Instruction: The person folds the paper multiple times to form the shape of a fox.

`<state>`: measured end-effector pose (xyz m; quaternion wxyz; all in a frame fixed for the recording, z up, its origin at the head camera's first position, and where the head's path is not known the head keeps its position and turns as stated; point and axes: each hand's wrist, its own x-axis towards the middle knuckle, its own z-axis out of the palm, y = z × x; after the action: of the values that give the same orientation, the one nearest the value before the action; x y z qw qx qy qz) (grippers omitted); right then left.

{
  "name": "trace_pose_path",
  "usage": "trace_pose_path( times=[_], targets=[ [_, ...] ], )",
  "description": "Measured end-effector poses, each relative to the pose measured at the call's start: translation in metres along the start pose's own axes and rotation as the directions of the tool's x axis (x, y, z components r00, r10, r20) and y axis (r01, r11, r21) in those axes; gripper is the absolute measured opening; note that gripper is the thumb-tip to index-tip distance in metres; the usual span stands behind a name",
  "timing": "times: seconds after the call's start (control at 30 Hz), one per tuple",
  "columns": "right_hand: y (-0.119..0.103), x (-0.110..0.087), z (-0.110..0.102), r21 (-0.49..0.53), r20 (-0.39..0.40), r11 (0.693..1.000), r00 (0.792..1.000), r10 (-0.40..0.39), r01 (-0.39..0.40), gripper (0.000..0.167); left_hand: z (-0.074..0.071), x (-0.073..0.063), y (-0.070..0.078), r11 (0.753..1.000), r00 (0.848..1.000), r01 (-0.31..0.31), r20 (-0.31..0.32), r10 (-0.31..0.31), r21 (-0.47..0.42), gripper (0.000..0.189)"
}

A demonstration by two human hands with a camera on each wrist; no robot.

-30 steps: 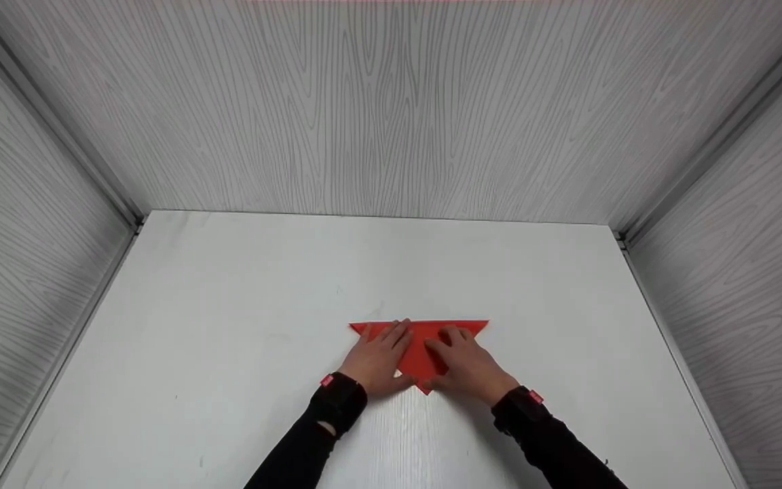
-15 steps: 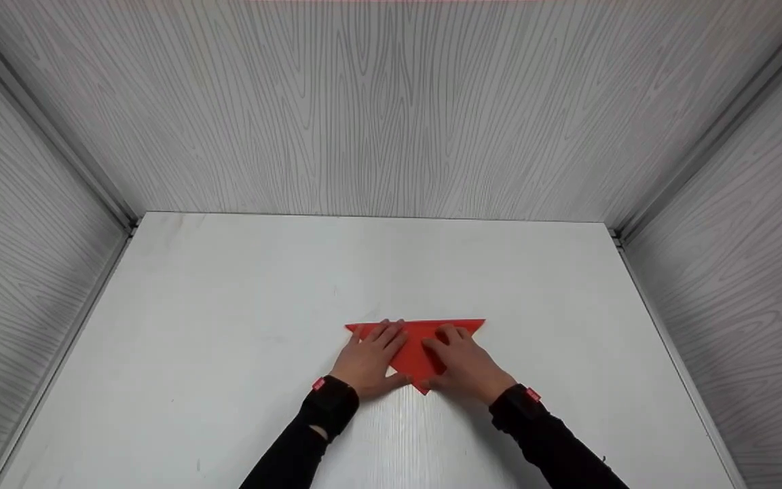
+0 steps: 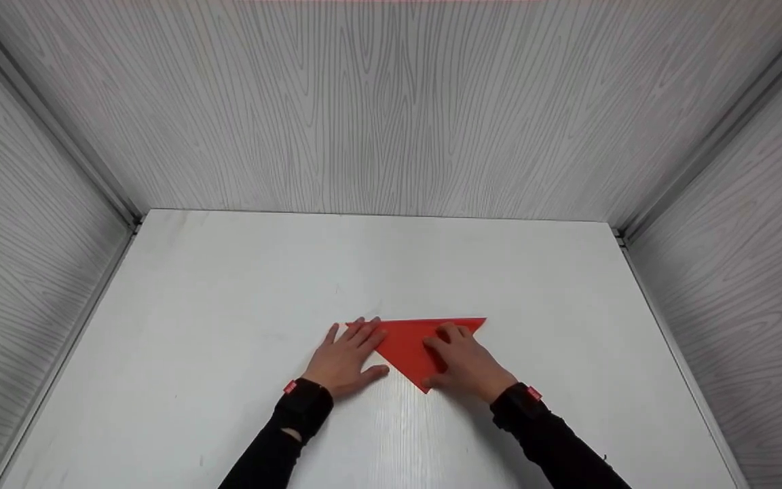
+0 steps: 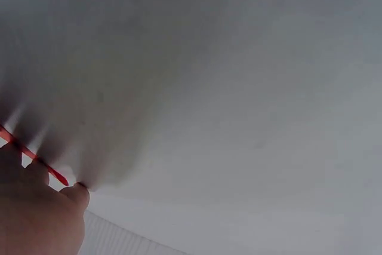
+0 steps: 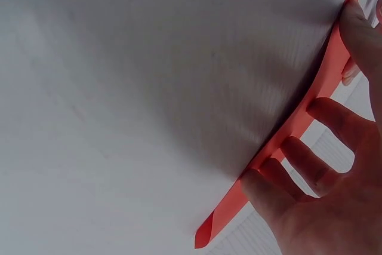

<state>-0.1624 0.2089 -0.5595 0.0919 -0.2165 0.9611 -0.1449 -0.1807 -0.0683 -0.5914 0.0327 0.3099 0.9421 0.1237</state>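
Observation:
A sheet of red paper, folded into a triangle, lies on the table with its long edge away from me and one corner toward me. My left hand lies flat with spread fingers over the paper's left corner, its thumb on the bare table. In the left wrist view a thin red edge of paper shows beyond the fingers. On the right half, my right hand presses bent fingertips onto the paper, with the thumb by the near corner. The right wrist view shows the folded paper bowing slightly up along one edge beneath those fingertips.
The white table extends around the paper on all sides. Grey wood-grain panels stand at the back, left and right. Black bands circle both wrists.
My left hand has slid left along the paper, from near its middle to its left corner, uncovering more red surface. The right hand has stayed almost where it was.

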Motion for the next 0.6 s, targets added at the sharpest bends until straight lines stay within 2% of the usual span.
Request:
trace_pose_path(
  times=[0.2,0.33,0.47,0.6],
  targets=[
    [-0.001,0.0,0.001,0.01,0.015,1.0,1.0,0.025,-0.025,0.071,-0.003,-0.015,-0.016,0.999,0.999,0.038,-0.003,-0.038,0.021,0.076],
    [-0.002,0.0,0.001,0.019,0.017,1.0,1.0,0.019,-0.019,0.07,-0.004,-0.022,-0.022,0.997,0.997,0.076,0.007,-0.076,0.022,0.077],
    [-0.001,0.002,0.002,0.018,0.027,1.0,0.999,0.019,-0.02,0.07,-0.002,-0.023,-0.018,0.994,0.994,0.108,-0.001,-0.108,0.018,0.081],
    [-0.001,0.003,0.001,-0.001,0.038,0.999,0.998,0.041,-0.041,0.073,0.001,-0.016,-0.005,0.988,0.989,0.146,-0.03,-0.145,0.041,0.087]
  ],
)
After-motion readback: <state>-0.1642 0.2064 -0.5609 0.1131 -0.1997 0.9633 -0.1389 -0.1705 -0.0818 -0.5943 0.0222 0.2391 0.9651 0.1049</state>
